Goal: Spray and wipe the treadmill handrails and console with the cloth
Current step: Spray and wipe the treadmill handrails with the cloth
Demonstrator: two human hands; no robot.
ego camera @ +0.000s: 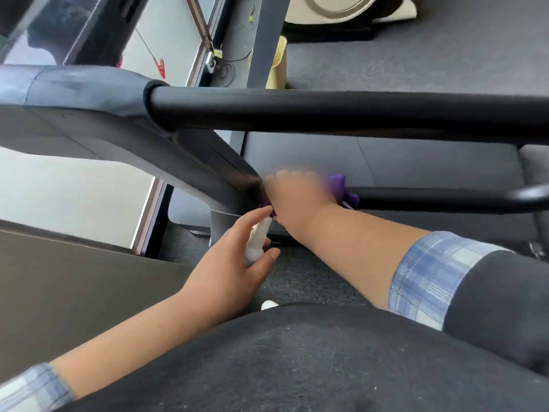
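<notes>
My right hand (297, 197) grips a purple cloth (341, 188) around the lower black handrail (430, 199), right where the rail meets the grey console arm (190, 162). The hand is motion-blurred. My left hand (234, 263) holds a small white spray bottle (257, 240) just below and left of the cloth, its nozzle pointing up toward the joint. The upper black handrail (341, 110) crosses the view above both hands. Most of the cloth is hidden under my right hand.
The treadmill deck (416, 162) lies beyond the rails. A window (59, 191) is at the left, a yellowish container (279, 63) stands behind a grey upright post (264, 40), and another machine's round cover (341, 4) sits at the top.
</notes>
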